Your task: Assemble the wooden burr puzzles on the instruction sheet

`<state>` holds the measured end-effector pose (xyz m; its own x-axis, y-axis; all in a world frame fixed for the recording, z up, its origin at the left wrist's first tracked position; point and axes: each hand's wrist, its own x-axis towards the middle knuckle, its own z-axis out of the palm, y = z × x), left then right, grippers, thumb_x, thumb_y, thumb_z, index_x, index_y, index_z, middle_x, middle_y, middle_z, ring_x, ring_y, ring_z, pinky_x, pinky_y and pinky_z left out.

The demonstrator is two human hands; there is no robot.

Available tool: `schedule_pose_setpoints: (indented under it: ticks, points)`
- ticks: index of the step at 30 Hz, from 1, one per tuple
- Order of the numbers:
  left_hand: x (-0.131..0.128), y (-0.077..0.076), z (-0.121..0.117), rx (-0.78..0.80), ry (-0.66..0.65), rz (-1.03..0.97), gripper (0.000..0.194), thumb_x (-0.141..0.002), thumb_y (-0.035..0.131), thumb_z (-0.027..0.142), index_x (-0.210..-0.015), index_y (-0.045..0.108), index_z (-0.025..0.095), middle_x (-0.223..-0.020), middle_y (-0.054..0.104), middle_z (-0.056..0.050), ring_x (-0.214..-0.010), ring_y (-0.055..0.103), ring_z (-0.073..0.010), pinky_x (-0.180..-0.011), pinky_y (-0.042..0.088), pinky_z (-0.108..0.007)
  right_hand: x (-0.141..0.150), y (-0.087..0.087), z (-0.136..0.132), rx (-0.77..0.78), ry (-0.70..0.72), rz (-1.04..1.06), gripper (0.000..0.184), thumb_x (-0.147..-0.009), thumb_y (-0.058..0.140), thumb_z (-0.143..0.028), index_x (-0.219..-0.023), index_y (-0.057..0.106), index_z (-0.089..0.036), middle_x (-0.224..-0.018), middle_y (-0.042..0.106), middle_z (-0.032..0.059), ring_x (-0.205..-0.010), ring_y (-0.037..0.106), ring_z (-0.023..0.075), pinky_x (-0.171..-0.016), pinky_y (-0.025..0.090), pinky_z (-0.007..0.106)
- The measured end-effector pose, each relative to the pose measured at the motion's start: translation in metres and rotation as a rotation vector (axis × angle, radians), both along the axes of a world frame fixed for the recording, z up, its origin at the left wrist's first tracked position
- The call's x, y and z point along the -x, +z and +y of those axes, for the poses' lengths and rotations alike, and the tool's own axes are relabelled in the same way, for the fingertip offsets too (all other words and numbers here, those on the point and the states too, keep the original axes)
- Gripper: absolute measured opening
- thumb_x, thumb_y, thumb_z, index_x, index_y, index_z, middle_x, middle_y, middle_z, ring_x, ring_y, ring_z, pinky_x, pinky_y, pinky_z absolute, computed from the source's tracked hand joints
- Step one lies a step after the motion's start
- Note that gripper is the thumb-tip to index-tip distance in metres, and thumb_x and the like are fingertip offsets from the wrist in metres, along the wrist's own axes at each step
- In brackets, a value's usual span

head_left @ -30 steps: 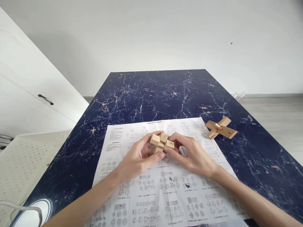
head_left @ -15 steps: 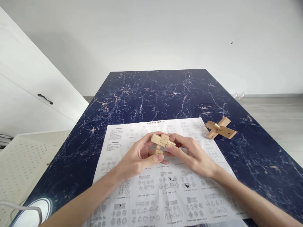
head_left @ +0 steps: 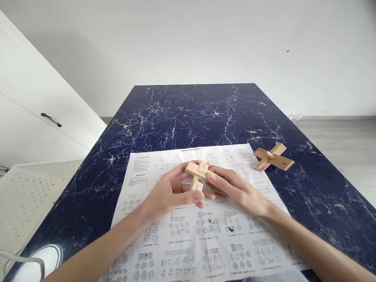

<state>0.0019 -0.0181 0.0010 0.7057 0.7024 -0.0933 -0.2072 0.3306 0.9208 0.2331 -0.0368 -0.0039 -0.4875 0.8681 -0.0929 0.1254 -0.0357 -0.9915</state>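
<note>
Between my two hands, above the printed sheet, is a small puzzle of interlocking wooden blocks (head_left: 196, 169). My left hand (head_left: 172, 190) is closed on its left and lower side, with the thumb pressed on the lower block. From the right, my right hand (head_left: 235, 186) pinches the upper block between thumb and fingers. Part of the puzzle is hidden behind the fingers. Beneath both hands lies the creased white instruction sheet (head_left: 182, 213), covered with small puzzle diagrams.
A second wooden puzzle, cross-shaped (head_left: 273, 156), rests by the sheet's right edge on the dark blue marbled table (head_left: 182, 113). At lower left are a white round object (head_left: 39, 262) with a cable and a perforated cream surface (head_left: 26, 203). A white cabinet (head_left: 44, 98) stands left.
The wooden blocks have tilted slightly in my hands, and the lower block shows more. My right fingers have spread a little beneath it. The whole view has shifted slightly.
</note>
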Motion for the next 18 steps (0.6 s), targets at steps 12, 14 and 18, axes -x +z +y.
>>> schedule_pose_setpoints:
  ticks: [12, 14, 18]
  points:
    - [-0.0008, -0.0037, 0.0017, -0.008, 0.039, 0.046, 0.057, -0.092, 0.085, 0.020, -0.143, 0.063, 0.029, -0.146, 0.069, -0.010, -0.099, 0.084, -0.0234, -0.071, 0.067, -0.023, 0.0009, -0.0093, -0.0001, 0.061, -0.027, 0.077, 0.045, -0.111, 0.048, -0.062, -0.098, 0.060, -0.020, -0.072, 0.049, -0.0037, -0.060, 0.037, 0.0123, -0.058, 0.030, 0.033]
    - [-0.0002, -0.0041, 0.0021, -0.010, 0.032, 0.047, 0.057, -0.092, 0.085, 0.019, -0.143, 0.062, 0.029, -0.148, 0.067, -0.011, -0.098, 0.084, -0.0236, -0.069, 0.067, -0.023, 0.0012, -0.0082, -0.0005, 0.059, -0.023, 0.078, 0.045, -0.111, 0.049, -0.062, -0.095, 0.059, -0.021, -0.072, 0.050, -0.0031, -0.061, 0.037, 0.0125, -0.059, 0.030, 0.033]
    - [0.0002, -0.0038, 0.0030, -0.012, 0.027, 0.060, 0.057, -0.093, 0.084, 0.020, -0.144, 0.062, 0.029, -0.150, 0.065, -0.012, -0.096, 0.084, -0.0237, -0.068, 0.067, -0.023, 0.0015, -0.0061, -0.0006, 0.066, -0.023, 0.094, 0.044, -0.110, 0.050, -0.061, -0.093, 0.058, -0.021, -0.072, 0.049, -0.0035, -0.062, 0.036, 0.0128, -0.058, 0.029, 0.032]
